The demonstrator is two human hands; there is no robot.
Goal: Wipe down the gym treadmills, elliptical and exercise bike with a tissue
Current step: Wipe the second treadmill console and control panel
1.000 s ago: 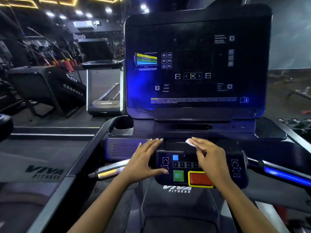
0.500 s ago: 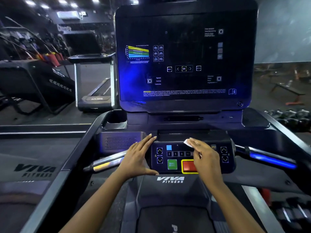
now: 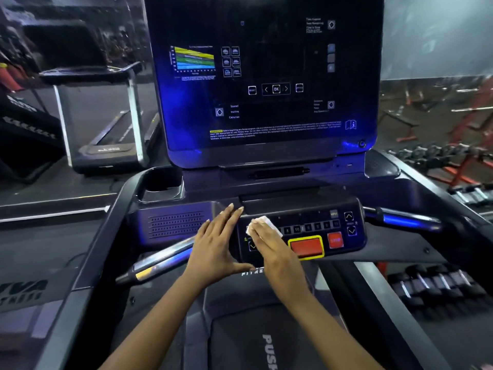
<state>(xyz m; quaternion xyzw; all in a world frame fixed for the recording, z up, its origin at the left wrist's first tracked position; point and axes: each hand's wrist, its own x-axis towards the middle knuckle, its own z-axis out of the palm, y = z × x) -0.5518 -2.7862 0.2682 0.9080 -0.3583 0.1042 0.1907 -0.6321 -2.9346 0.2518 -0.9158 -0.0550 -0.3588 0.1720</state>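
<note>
Two hands are on the control panel (image 3: 320,217) of this treadmill (image 3: 266,161). At far left a second treadmill (image 3: 112,148) stands well apart. Nearer me comes the left handlebar (image 3: 162,263). Then my left hand (image 3: 216,244), fingers straight and together, is laid against the panel's left end, with the thumb tucked along its lower edge as a brace. Just right of it the tissue (image 3: 262,224) lies on the left part of the keypad. The flat, close-set fingers of my right hand (image 3: 274,249) hold it down; I pinch nothing, only press.

The panel's long axis runs left to right. The number row (image 3: 312,227), the yellow-rimmed red button (image 3: 306,247) and the small stop button (image 3: 335,239) all lie to the right of the tissue. So I judge the coming stroke goes rightward along that axis, and the right hand, pressing the tissue, is the nearer one for it.
</note>
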